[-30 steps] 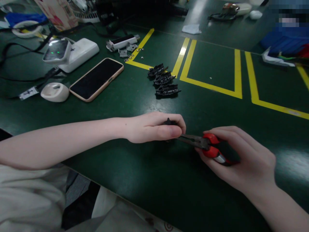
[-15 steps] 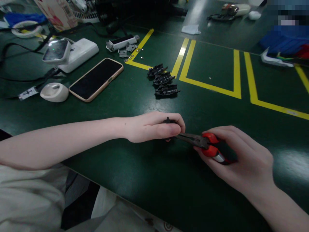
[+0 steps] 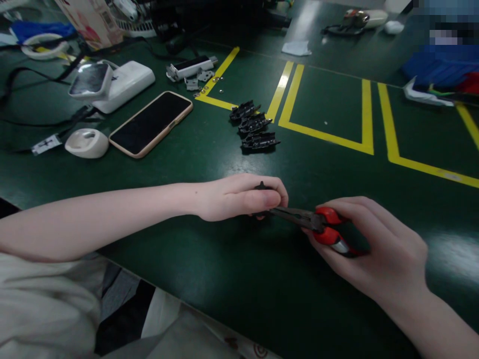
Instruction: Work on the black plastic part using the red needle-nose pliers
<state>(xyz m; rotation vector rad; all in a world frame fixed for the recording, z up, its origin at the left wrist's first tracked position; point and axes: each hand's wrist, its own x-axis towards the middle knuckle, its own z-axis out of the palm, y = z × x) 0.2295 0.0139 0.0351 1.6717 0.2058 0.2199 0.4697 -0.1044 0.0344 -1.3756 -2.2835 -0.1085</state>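
My left hand (image 3: pixel 247 197) is closed around a small black part (image 3: pixel 262 186), most of it hidden by the thumb and fingers. In my right hand (image 3: pixel 385 244) are needle-nose pliers (image 3: pixel 318 222) with red grips. Their narrow jaws point left and reach the part beneath my left thumb; whether the tips pinch it I cannot tell. Beyond my left hand, three black molded parts (image 3: pixel 259 141) lie in a slanting row on the green table (image 3: pixel 209 279).
A phone (image 3: pixel 151 124) lies left of the black parts, beside a beige ring-shaped object (image 3: pixel 87 143) and a white device (image 3: pixel 125 87). Small metal pieces (image 3: pixel 198 80) are scattered behind. Yellow tape (image 3: pixel 325 135) marks frames on the table. A blue bin (image 3: pixel 441 62) stands far right.
The pliers and my right hand have shifted very slightly right and down. My left hand has hardly moved, and the view has tilted a little.
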